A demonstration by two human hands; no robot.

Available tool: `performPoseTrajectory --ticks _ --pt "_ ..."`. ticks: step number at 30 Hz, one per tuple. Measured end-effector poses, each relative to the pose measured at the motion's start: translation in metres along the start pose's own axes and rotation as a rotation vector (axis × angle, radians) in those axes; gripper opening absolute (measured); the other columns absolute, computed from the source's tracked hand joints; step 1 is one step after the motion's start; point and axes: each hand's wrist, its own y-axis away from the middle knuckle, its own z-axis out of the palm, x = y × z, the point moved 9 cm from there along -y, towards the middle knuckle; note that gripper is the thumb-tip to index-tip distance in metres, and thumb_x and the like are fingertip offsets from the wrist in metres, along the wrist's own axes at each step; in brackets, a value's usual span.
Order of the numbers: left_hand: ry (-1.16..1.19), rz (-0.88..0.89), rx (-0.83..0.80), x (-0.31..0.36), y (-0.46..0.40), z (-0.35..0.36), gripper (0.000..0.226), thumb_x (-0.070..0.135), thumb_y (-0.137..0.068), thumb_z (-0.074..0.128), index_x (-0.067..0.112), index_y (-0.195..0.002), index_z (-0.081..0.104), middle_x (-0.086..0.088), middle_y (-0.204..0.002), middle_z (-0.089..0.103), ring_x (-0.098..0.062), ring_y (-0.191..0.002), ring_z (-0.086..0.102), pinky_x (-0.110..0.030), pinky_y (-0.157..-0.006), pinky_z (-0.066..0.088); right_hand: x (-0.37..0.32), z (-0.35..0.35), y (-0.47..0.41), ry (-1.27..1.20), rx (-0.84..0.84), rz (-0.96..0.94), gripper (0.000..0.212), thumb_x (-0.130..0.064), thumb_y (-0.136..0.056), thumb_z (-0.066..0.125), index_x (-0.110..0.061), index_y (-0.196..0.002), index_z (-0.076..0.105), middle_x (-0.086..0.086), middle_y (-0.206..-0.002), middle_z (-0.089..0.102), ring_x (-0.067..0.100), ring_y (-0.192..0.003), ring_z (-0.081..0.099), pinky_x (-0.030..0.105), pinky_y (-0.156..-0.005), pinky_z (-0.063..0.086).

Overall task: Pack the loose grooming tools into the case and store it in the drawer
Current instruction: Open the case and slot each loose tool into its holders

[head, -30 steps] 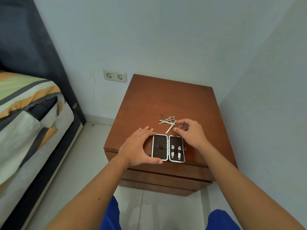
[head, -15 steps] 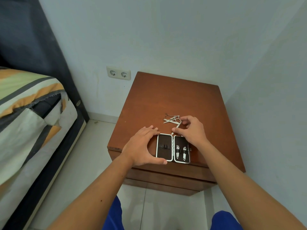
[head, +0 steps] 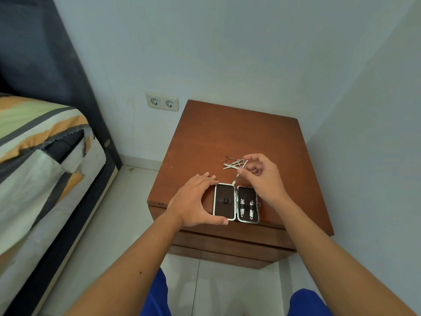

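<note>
A small grooming case (head: 224, 201) lies open flat near the front edge of the brown nightstand (head: 239, 137). Its right half holds two nail clippers (head: 247, 207) in black loops; the left half's loops hold nothing. My left hand (head: 193, 201) grips the case's left side, thumb at the front corner. My right hand (head: 262, 176) pinches a thin silver tool (head: 239, 173), lifted and slanting down toward the case's hinge. Behind it a small heap of loose metal tools (head: 232, 164), with small scissors among them, lies on the top.
Closed drawer fronts (head: 232, 242) run below the nightstand's top. The nightstand stands in a corner with walls behind and to the right. A double wall socket (head: 162, 101) is at the left. A bed with striped bedding (head: 34, 156) lies further left. Tiled floor (head: 109, 236) between.
My right hand has picked one thin silver tool out of the heap and raised it above the case. My left hand has kept its grip on the case.
</note>
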Motion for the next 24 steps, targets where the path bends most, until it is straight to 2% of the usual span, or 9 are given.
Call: performPoseTrajectory --ticks 3,7,11,15,20,24 --pt "0.000 0.004 -0.004 0.001 0.000 0.000 0.112 0.075 -0.063 0.086 0.031 -0.155 0.042 0.016 -0.167 0.030 0.017 -0.137 0.003 -0.017 -0.116 0.000 -0.003 0.011 0.001 -0.014 -0.070 -0.019 0.034 -0.023 -0.085 0.086 -0.034 -0.111 0.068 -0.009 -0.085 0.078 0.016 -0.082 0.071 0.034 -0.085 0.058" --pt "-0.007 0.028 0.005 0.001 -0.001 0.001 0.113 0.076 -0.060 0.087 0.030 -0.154 0.044 0.016 -0.165 0.033 0.021 -0.135 0.002 -0.002 -0.109 -0.011 -0.001 0.025 0.005 0.014 -0.157 -0.022 0.034 -0.018 -0.083 0.088 -0.028 -0.111 0.070 -0.008 -0.080 0.077 0.008 -0.072 0.065 0.029 -0.079 0.056" --pt "0.003 0.030 0.010 0.001 -0.001 0.001 0.113 0.075 -0.061 0.087 0.029 -0.154 0.044 0.016 -0.165 0.033 0.021 -0.136 0.002 -0.005 -0.111 -0.008 0.006 0.033 0.009 0.033 -0.214 -0.006 0.035 -0.018 -0.082 0.089 -0.029 -0.110 0.072 -0.005 -0.081 0.077 0.006 -0.070 0.058 0.025 -0.076 0.052" --pt "-0.004 0.038 0.016 0.000 -0.002 0.002 0.112 0.075 -0.061 0.088 0.029 -0.154 0.045 0.016 -0.165 0.034 0.021 -0.136 0.003 0.001 -0.107 -0.013 0.010 0.036 0.013 0.057 -0.218 0.006 0.045 -0.020 -0.080 0.090 -0.025 -0.119 0.068 -0.005 -0.082 0.078 0.006 -0.068 0.057 0.021 -0.072 0.051" --pt "0.000 0.045 0.035 0.001 -0.001 0.000 0.112 0.075 -0.062 0.087 0.029 -0.154 0.044 0.016 -0.165 0.034 0.020 -0.136 0.004 -0.004 -0.110 -0.010 0.008 0.038 0.021 0.151 -0.207 -0.027 0.041 -0.022 -0.080 0.090 -0.024 -0.118 0.072 -0.006 -0.088 0.076 0.004 -0.070 0.058 0.018 -0.071 0.048" --pt "0.000 0.044 0.050 0.000 -0.001 -0.001 0.113 0.080 -0.061 0.085 0.028 -0.153 0.045 0.015 -0.164 0.036 0.012 -0.147 0.012 -0.022 -0.126 0.003 0.002 0.040 0.032 0.247 -0.194 -0.100 0.045 -0.025 -0.080 0.089 -0.026 -0.123 0.074 -0.009 -0.101 0.069 0.005 -0.083 0.059 0.016 -0.076 0.045"
